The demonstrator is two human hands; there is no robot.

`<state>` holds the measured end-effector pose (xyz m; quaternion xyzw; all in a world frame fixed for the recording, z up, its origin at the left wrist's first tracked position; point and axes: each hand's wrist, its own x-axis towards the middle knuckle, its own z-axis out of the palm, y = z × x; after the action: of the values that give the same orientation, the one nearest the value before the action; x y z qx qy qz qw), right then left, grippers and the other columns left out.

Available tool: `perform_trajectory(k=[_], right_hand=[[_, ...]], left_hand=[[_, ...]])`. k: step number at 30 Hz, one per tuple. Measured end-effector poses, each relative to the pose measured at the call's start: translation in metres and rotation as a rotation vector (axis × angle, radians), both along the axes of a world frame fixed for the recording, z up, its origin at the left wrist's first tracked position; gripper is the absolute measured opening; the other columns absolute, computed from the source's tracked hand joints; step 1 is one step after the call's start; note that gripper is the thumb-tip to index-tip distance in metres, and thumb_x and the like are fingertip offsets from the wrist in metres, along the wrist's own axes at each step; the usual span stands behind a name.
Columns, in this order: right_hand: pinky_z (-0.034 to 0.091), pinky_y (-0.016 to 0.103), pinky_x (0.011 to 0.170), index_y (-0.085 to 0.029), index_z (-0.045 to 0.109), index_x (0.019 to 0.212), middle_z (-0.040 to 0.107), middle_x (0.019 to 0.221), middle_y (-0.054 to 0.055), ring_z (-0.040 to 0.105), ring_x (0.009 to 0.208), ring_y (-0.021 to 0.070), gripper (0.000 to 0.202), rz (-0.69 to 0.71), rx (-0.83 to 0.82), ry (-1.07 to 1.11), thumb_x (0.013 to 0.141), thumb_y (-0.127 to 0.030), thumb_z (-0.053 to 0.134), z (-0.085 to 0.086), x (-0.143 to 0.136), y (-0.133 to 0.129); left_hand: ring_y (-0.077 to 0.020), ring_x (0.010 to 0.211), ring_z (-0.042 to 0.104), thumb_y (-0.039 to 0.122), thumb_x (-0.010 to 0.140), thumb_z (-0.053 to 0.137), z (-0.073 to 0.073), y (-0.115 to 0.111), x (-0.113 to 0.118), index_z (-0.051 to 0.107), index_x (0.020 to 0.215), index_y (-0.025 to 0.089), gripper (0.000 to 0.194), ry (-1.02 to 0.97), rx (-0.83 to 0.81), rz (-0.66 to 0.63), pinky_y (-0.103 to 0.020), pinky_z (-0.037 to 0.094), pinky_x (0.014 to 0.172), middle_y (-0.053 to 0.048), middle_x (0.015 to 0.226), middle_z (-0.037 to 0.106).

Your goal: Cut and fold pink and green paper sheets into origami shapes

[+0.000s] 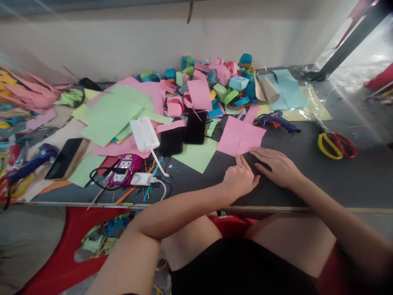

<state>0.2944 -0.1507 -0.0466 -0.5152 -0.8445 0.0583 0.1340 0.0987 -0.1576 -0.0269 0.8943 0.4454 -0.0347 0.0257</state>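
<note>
A square pink sheet of paper [239, 133] lies on the dark tabletop in front of me, with a small crease or flap near its front edge. My left hand [241, 177] touches that edge with its extended index and middle fingertips; the thumb stands apart and the other fingers are curled. Beside it, my right hand [276, 166] lies flat with fingers stretched, its fingertips at the sheet's front right corner. Neither hand grasps anything that I can see. A light green sheet [199, 157] lies left of the pink one.
Scissors [336, 145] and a blue glue gun [281, 121] lie to the right. Folded paper pieces [222, 76] are heaped at the wall. Phones [195, 128], a white power bank [144, 134], stacked green sheets [115, 110] and another glue gun [35, 162] occupy the left.
</note>
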Motion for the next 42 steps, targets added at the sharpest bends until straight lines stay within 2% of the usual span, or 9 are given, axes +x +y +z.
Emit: perform_trajectory(k=[6, 10, 14, 18, 21, 25, 31, 37, 42], right_hand=[[0.052, 0.054, 0.103, -0.019, 0.066, 0.138, 0.069, 0.137, 0.012, 0.066, 0.122, 0.0334, 0.047, -0.072, 0.043, -0.068, 0.100, -0.035, 0.046, 0.006, 0.022, 0.010], [0.053, 0.046, 0.097, -0.019, 0.073, 0.127, 0.076, 0.124, 0.011, 0.069, 0.112, 0.0294, 0.040, -0.044, 0.153, -0.154, 0.100, -0.031, 0.046, 0.013, 0.007, 0.005], [0.053, 0.037, 0.092, -0.020, 0.080, 0.104, 0.080, 0.097, 0.010, 0.071, 0.102, 0.0246, 0.032, 0.033, 0.272, -0.172, 0.100, -0.027, 0.049, 0.026, -0.009, -0.006], [0.051, 0.038, 0.099, -0.022, 0.075, 0.122, 0.077, 0.120, 0.008, 0.068, 0.115, 0.0239, 0.037, 0.148, 0.295, -0.124, 0.095, -0.016, 0.051, 0.041, 0.009, 0.002], [0.044, 0.052, 0.109, -0.027, 0.072, 0.127, 0.060, 0.150, 0.003, 0.047, 0.145, 0.0336, 0.049, 0.232, 0.259, -0.180, 0.088, -0.008, 0.052, 0.043, 0.038, 0.017], [0.041, 0.049, 0.113, -0.032, 0.077, 0.115, 0.067, 0.141, 0.000, 0.056, 0.138, 0.0280, 0.042, 0.296, 0.226, -0.144, 0.090, -0.007, 0.053, 0.030, 0.057, 0.027], [0.048, 0.044, 0.105, -0.028, 0.079, 0.101, 0.079, 0.118, 0.003, 0.063, 0.130, 0.0259, 0.031, 0.348, 0.148, -0.050, 0.099, -0.018, 0.050, 0.023, 0.037, 0.030], [0.052, 0.039, 0.094, -0.025, 0.077, 0.088, 0.080, 0.093, 0.004, 0.072, 0.105, 0.0245, 0.026, 0.267, -0.023, 0.200, 0.099, -0.031, 0.055, 0.020, 0.026, 0.046], [0.051, 0.037, 0.085, -0.025, 0.078, 0.083, 0.080, 0.088, 0.004, 0.071, 0.084, 0.0221, 0.020, 0.039, -0.004, 0.318, 0.094, -0.035, 0.064, 0.016, 0.010, 0.060]], left_hand=[[-0.0304, 0.085, 0.076, 0.047, 0.102, 0.046, 0.001, 0.006, -0.002, 0.055, 0.139, -0.011, 0.070, -0.045, 0.037, -0.001, -0.035, 0.057, 0.065, -0.039, 0.134, 0.060], [-0.0305, 0.099, 0.070, 0.042, 0.105, 0.044, 0.003, 0.023, -0.011, 0.060, 0.138, 0.005, 0.053, -0.148, 0.079, 0.027, -0.037, 0.055, 0.077, -0.023, 0.113, 0.071], [-0.0326, 0.116, 0.059, 0.050, 0.103, 0.047, -0.005, 0.038, -0.015, 0.060, 0.138, 0.011, 0.054, -0.213, 0.150, -0.011, -0.041, 0.052, 0.087, -0.020, 0.116, 0.066], [-0.0279, 0.117, 0.058, 0.043, 0.102, 0.052, -0.016, 0.060, -0.017, 0.068, 0.127, 0.019, 0.039, -0.334, 0.154, -0.073, -0.039, 0.051, 0.092, -0.014, 0.121, 0.065], [-0.0257, 0.114, 0.060, 0.041, 0.099, 0.059, -0.022, 0.083, -0.022, 0.075, 0.109, 0.020, 0.028, -0.436, 0.151, -0.114, -0.039, 0.051, 0.096, -0.011, 0.116, 0.067], [-0.0261, 0.120, 0.059, 0.033, 0.093, 0.071, -0.027, 0.109, -0.034, 0.077, 0.102, 0.022, 0.016, -0.535, 0.128, -0.231, -0.042, 0.050, 0.100, -0.009, 0.123, 0.066], [-0.0240, 0.111, 0.062, 0.027, 0.095, 0.068, -0.030, 0.119, -0.043, 0.080, 0.095, 0.023, 0.012, -0.561, 0.176, -0.281, -0.042, 0.051, 0.093, -0.007, 0.111, 0.073], [-0.0218, 0.105, 0.066, 0.033, 0.096, 0.066, -0.029, 0.118, -0.051, 0.078, 0.107, 0.020, 0.020, -0.578, 0.072, -0.348, -0.039, 0.052, 0.094, -0.007, 0.109, 0.076], [-0.0253, 0.109, 0.065, 0.044, 0.087, 0.076, -0.025, 0.112, -0.052, 0.077, 0.112, 0.019, 0.035, -0.590, 0.040, -0.283, -0.042, 0.053, 0.097, -0.009, 0.115, 0.074]])
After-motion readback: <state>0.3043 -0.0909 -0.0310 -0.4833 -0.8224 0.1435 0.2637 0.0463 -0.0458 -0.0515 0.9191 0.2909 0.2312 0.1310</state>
